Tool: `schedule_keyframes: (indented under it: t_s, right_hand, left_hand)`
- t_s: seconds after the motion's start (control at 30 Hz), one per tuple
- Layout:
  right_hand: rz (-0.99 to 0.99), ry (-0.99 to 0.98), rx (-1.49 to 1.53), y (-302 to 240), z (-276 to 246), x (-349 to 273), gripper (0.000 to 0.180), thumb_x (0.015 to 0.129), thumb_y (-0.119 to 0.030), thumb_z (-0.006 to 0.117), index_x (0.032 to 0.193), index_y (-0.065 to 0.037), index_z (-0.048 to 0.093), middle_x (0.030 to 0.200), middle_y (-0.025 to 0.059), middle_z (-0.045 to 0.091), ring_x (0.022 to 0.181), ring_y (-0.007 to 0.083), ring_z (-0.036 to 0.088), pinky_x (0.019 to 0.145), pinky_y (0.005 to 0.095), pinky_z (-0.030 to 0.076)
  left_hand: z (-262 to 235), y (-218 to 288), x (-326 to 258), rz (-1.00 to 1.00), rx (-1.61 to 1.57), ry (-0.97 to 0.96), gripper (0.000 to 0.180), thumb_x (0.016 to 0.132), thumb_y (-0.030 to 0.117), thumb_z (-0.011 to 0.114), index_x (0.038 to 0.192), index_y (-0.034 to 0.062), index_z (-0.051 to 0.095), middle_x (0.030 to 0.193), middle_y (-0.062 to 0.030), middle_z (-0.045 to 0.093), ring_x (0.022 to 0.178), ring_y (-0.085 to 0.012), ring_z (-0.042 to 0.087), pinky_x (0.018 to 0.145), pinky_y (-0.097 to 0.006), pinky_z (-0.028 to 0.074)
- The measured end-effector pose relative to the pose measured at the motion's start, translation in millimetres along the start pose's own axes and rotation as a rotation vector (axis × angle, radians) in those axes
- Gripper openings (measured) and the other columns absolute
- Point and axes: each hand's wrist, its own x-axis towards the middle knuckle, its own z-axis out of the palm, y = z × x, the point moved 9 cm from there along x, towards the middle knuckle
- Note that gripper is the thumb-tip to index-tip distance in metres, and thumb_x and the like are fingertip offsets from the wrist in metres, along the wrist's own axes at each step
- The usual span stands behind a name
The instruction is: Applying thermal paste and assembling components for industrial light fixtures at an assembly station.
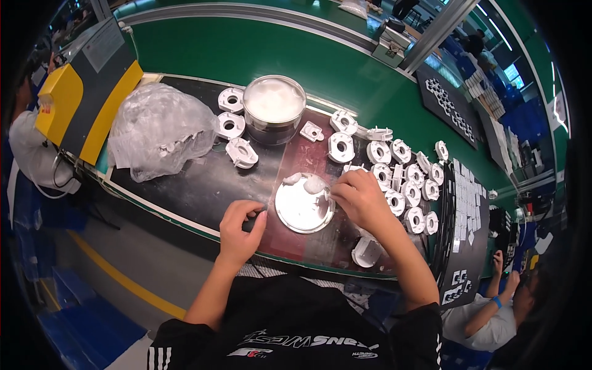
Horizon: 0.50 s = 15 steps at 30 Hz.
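A round pale lid or dish (302, 213) lies on the dark red part of the table, with lumps of white paste (314, 184) along its far side. Just left of it is my left hand (242, 233), fingers curled and thumb bent toward them; anything inside is too small to make out. My right hand (365, 196) reaches over the lid's right edge, its fingers pinched together, and what they hold is hidden. Beyond the lid stand an open tin of white paste (274, 102) and a small white plastic part (312, 131).
Several white ring-shaped housings (341, 147) crowd the table to the right. Left of the tin sits a clear plastic bag (163, 126), beside a yellow and grey machine (92, 92). A white cup-like part (367, 252) lies near the front edge. Another person (493, 320) works at far right.
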Motion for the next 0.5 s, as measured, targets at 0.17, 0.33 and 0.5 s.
schedule_keyframes:
  t_s: [0.17, 0.33, 0.5]
  right_hand:
    - [0.016, -0.049, 0.025, 7.2, 9.5, -0.6, 0.017, 0.079, -0.007, 0.08, 0.093, -0.01, 0.072, 0.091, 0.0027, 0.065, 0.09, 0.0244, 0.062, 0.08, 0.0386, 0.043]
    - [-0.023, -0.113, -0.112, 4.7, 18.3, 2.4, 0.014, 0.081, -0.013, 0.079, 0.093, -0.012, 0.074, 0.092, -0.0001, 0.066, 0.091, 0.0218, 0.061, 0.081, 0.0373, 0.04]
    - [-0.028, -0.134, -0.136, 6.0, 21.2, 4.9, 0.014, 0.081, -0.014, 0.079, 0.093, -0.013, 0.074, 0.092, -0.0005, 0.066, 0.091, 0.0211, 0.061, 0.079, 0.0369, 0.04]
  left_hand:
    - [-0.5, 3.6, 0.0, 0.05, 0.03, -0.01, 0.017, 0.086, 0.0, 0.075, 0.102, 0.0021, 0.07, 0.094, -0.0101, 0.069, 0.079, -0.0239, 0.063, 0.072, -0.034, 0.053]
    - [-0.3, 3.3, -0.6, 0.045, 0.04, -0.013, 0.017, 0.085, 0.0, 0.076, 0.101, 0.0023, 0.07, 0.094, -0.0103, 0.069, 0.079, -0.0251, 0.063, 0.072, -0.035, 0.053]
    - [0.5, 3.0, -0.3, 0.045, 0.048, -0.014, 0.018, 0.085, 0.0, 0.076, 0.101, 0.0021, 0.069, 0.094, -0.0103, 0.069, 0.079, -0.0254, 0.063, 0.073, -0.035, 0.053]
